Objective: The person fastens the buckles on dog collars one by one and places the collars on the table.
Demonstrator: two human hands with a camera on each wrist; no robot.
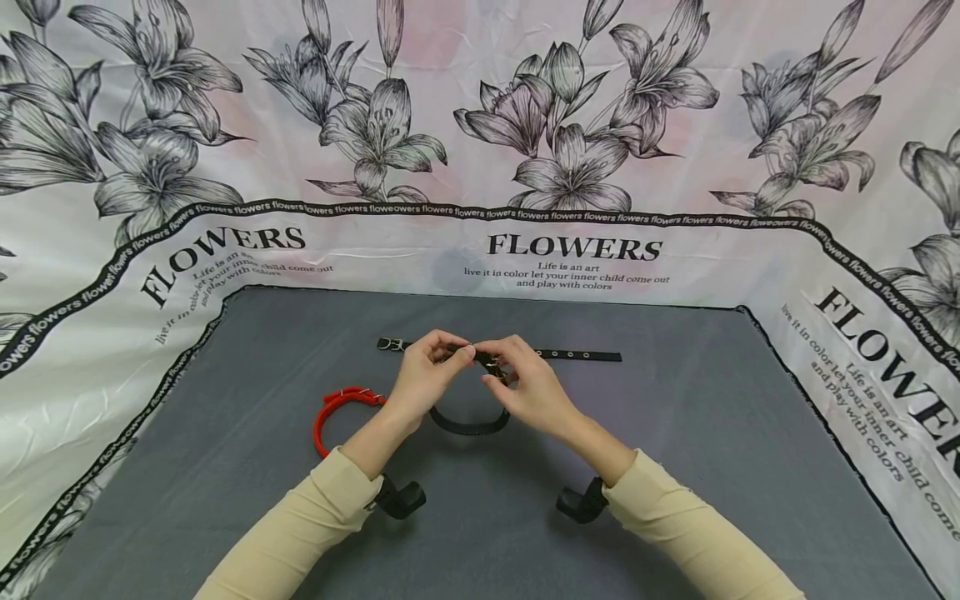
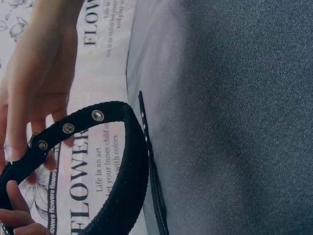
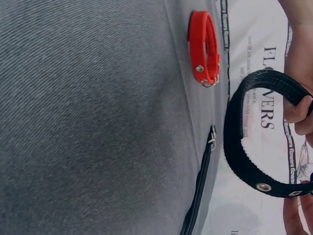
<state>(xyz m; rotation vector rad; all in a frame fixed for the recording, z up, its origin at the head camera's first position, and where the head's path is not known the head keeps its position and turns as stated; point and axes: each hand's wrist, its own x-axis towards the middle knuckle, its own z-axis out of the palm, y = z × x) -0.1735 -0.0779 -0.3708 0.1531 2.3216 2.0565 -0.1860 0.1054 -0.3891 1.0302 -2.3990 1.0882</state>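
Observation:
A black collar (image 1: 468, 429) with metal eyelets is bent into a loop and held up between both hands. My left hand (image 1: 426, 377) pinches one end of its strap between thumb and fingers. Close beside it, my right hand (image 1: 534, 385) grips the strap near its metal buckle, which the fingers partly cover. In the left wrist view the loop of the collar (image 2: 134, 161) hangs down, with several eyelets showing along the strap. From the right wrist view, the collar (image 3: 232, 129) forms a rounded loop above the table.
Behind the hands a second black collar (image 1: 588, 356) lies stretched out on the grey cloth (image 1: 675, 433), its buckle at the left end. A red collar (image 1: 321, 425), fastened into a ring, lies left of the left forearm. Flower-printed fabric (image 1: 570, 283) rises around the table.

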